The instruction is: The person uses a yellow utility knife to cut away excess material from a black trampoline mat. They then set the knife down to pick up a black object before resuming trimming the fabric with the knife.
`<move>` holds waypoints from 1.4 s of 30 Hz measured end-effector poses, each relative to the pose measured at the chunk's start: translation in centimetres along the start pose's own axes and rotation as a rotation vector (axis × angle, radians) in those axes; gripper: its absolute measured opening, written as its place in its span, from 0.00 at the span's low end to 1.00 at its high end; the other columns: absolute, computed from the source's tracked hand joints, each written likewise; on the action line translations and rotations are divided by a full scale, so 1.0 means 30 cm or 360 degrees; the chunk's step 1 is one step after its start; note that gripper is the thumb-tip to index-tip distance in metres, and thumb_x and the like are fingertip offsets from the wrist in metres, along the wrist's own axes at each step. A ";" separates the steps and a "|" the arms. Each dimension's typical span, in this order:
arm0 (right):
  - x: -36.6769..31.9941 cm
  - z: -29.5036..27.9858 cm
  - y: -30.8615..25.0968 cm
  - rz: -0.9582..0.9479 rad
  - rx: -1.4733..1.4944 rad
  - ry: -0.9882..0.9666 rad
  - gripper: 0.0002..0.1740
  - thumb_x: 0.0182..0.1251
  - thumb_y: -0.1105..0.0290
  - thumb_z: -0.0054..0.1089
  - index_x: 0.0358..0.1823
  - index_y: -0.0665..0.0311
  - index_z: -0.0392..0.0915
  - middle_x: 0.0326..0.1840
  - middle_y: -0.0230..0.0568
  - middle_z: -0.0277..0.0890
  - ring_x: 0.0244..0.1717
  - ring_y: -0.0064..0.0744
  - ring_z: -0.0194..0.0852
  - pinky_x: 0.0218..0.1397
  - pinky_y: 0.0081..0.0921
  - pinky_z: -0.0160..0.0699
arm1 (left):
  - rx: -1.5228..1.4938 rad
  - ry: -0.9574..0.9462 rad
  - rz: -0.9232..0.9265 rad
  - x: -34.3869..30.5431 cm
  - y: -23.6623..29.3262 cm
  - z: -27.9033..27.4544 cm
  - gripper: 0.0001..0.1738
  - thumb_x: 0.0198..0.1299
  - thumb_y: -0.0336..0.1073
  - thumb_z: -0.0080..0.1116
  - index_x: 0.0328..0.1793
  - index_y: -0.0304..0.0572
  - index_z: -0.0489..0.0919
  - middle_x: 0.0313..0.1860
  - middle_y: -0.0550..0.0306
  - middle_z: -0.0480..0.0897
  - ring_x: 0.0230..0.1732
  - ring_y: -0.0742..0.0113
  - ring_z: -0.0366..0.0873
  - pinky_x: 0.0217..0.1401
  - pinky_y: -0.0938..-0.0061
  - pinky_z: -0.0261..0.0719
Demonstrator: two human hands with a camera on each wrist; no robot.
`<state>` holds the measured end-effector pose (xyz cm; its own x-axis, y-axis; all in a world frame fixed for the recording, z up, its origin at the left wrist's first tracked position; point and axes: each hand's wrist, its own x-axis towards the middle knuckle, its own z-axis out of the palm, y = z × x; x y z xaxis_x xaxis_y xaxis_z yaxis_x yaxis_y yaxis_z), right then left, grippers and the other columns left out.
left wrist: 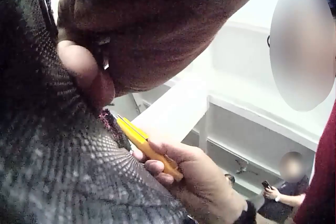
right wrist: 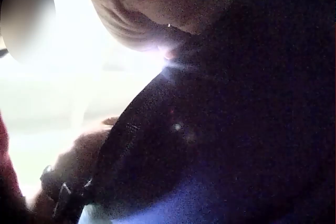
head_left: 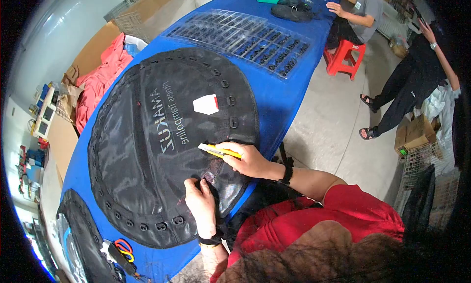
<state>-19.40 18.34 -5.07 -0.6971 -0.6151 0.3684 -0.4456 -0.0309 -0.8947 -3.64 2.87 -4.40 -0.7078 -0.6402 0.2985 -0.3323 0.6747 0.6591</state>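
A round black trampoline mat (head_left: 142,150) with white lettering and rings along its edge lies on the blue-covered table. My right hand (head_left: 250,161) grips a yellow utility knife (head_left: 223,151) over the near part of the mat, its tip end pointing left. In the left wrist view, the knife (left wrist: 142,142) slants up toward my left fingertips. My left hand (head_left: 200,204) holds the mat with curled fingers, beside a patch of reddish threads (head_left: 212,174). The right wrist view is mostly dark fabric and glare. A white paper piece (head_left: 206,105) lies on the mat.
A clear compartment tray (head_left: 240,37) of small black parts stands behind the mat. Orange-handled scissors (head_left: 124,251) and another black mat (head_left: 81,229) lie at left. A person (head_left: 365,18) sits across the table; another (head_left: 417,81) stands at right near a red stool (head_left: 345,59).
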 end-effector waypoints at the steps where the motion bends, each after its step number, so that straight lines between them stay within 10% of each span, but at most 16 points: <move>1: 0.000 0.003 -0.002 -0.0017 -0.0016 0.0010 0.22 0.84 0.72 0.63 0.75 0.62 0.79 0.44 0.34 0.89 0.31 0.18 0.82 0.37 0.24 0.85 | 0.0016 0.0029 0.0011 -0.002 -0.002 0.000 0.11 0.75 0.34 0.67 0.51 0.33 0.79 0.38 0.29 0.87 0.39 0.29 0.88 0.44 0.49 0.84; 28: 0.021 0.027 0.009 -0.0328 -0.0218 0.0170 0.21 0.81 0.74 0.65 0.71 0.65 0.81 0.52 0.40 0.91 0.35 0.22 0.85 0.43 0.27 0.87 | -0.0110 -0.0169 -0.0258 0.020 0.012 -0.026 0.11 0.76 0.34 0.65 0.50 0.33 0.77 0.35 0.28 0.85 0.38 0.26 0.87 0.42 0.46 0.83; 30: -0.001 0.006 -0.002 -0.0048 -0.0105 0.0009 0.21 0.80 0.73 0.66 0.71 0.65 0.82 0.57 0.42 0.91 0.44 0.23 0.89 0.51 0.28 0.89 | -0.0276 -0.0237 -0.0501 0.021 0.042 -0.039 0.10 0.77 0.33 0.64 0.51 0.34 0.77 0.33 0.29 0.85 0.36 0.28 0.87 0.40 0.47 0.82; 32: -0.006 0.003 -0.033 0.0163 -0.0010 -0.0008 0.20 0.80 0.71 0.64 0.69 0.67 0.81 0.64 0.54 0.89 0.65 0.46 0.90 0.68 0.38 0.87 | -0.0202 -0.0109 -0.0292 0.008 -0.031 -0.001 0.08 0.76 0.33 0.63 0.53 0.37 0.78 0.33 0.29 0.85 0.35 0.28 0.87 0.40 0.48 0.84; 36: -0.011 0.007 -0.008 0.0244 -0.0050 -0.0057 0.20 0.82 0.70 0.64 0.70 0.66 0.81 0.64 0.53 0.89 0.65 0.42 0.91 0.67 0.36 0.86 | -0.0205 -0.0051 -0.0267 0.006 -0.016 -0.008 0.08 0.75 0.33 0.63 0.52 0.37 0.77 0.36 0.26 0.85 0.41 0.23 0.87 0.43 0.45 0.84; 42: -0.039 0.019 -0.083 0.0028 -0.0149 -0.0156 0.19 0.81 0.74 0.64 0.70 0.64 0.81 0.62 0.53 0.89 0.63 0.46 0.92 0.65 0.36 0.87 | -0.0445 -0.0256 -0.0577 0.020 0.012 -0.034 0.10 0.80 0.31 0.60 0.54 0.33 0.72 0.24 0.39 0.84 0.19 0.52 0.87 0.26 0.58 0.84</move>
<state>-17.15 18.69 -3.43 -0.6491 -0.6890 0.3225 -0.4877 0.0516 -0.8715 -3.54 2.37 -3.28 -0.6719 -0.7363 -0.0805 -0.4108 0.2800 0.8676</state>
